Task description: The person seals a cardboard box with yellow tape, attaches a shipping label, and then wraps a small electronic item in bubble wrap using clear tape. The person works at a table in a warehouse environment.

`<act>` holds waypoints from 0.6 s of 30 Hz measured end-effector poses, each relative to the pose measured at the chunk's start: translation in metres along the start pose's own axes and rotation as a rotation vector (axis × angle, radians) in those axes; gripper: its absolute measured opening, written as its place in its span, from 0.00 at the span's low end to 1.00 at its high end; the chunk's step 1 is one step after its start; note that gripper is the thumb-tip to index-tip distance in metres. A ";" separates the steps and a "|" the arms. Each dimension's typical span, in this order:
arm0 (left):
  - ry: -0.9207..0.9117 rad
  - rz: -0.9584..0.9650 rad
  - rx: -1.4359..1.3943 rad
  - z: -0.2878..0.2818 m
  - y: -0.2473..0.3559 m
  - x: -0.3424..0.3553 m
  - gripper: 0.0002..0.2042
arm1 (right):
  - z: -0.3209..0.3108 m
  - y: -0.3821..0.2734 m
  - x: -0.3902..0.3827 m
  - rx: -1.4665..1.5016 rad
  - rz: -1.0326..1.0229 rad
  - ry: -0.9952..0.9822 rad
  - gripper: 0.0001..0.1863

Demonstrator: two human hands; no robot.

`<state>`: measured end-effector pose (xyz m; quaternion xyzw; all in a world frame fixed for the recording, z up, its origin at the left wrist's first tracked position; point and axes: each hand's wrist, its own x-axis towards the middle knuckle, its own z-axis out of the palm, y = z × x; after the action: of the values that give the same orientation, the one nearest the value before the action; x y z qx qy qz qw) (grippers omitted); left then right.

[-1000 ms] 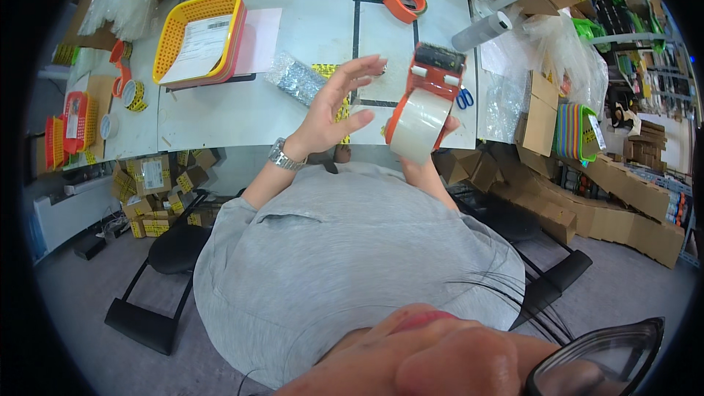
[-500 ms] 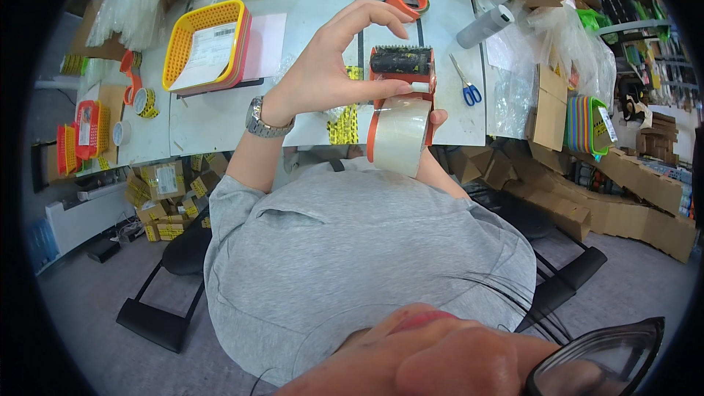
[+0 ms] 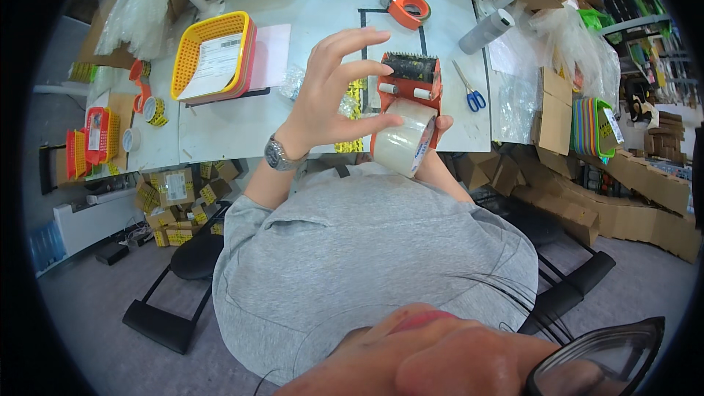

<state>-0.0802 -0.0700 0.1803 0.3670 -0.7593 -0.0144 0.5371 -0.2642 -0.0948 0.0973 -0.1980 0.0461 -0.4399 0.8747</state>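
Grey packing table point(image 3: 242, 121) w/ yellow basket point(image 3: 209, 55), scissors point(image 3: 469, 92). Left hand point(image 3: 330, 95), fingers spread, now touches red tape dispenser point(image 3: 407, 95) held above table edge; it hovered apart 1 s ago. Right hand point(image 3: 438, 126) mostly hidden, clamped on dispenser; roll looks ready for threading.

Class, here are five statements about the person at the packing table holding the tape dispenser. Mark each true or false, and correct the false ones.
1. The right hand holds a red tape dispenser loaded with a clear tape roll. True.
2. The left hand wears a wristwatch. True.
3. The scissors on the table have red handles. False: the handles are blue.
4. The yellow basket is empty. False: a sheet of paper lies in it.
5. A second, orange tape dispenser lies on the table beyond the hands. True.
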 end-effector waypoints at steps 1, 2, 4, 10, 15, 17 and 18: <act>0.017 0.019 0.061 0.001 0.000 -0.003 0.28 | -0.001 0.001 0.000 -0.039 -0.010 0.001 0.55; 0.033 0.038 0.121 0.002 0.001 -0.006 0.28 | -0.002 0.002 0.000 -0.050 0.003 0.035 0.55; 0.035 0.096 0.222 0.001 0.003 -0.011 0.27 | -0.004 0.006 -0.001 0.009 -0.019 -0.009 0.55; -0.127 0.127 0.098 -0.006 0.006 -0.010 0.15 | -0.013 -0.001 -0.002 -0.146 0.070 -0.148 0.56; -0.223 0.030 -0.120 -0.003 0.008 -0.001 0.12 | -0.029 -0.003 -0.001 0.005 0.083 -0.363 0.52; -0.239 0.009 -0.112 0.000 0.010 0.001 0.11 | -0.038 -0.002 -0.005 -0.034 0.059 -0.233 0.52; -0.239 0.008 -0.109 0.001 0.011 0.002 0.11 | -0.043 -0.002 -0.011 -0.062 0.042 -0.149 0.52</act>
<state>-0.0876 -0.0635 0.1861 0.3301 -0.8175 -0.0971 0.4617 -0.2835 -0.1008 0.0575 -0.2559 -0.0014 -0.4040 0.8782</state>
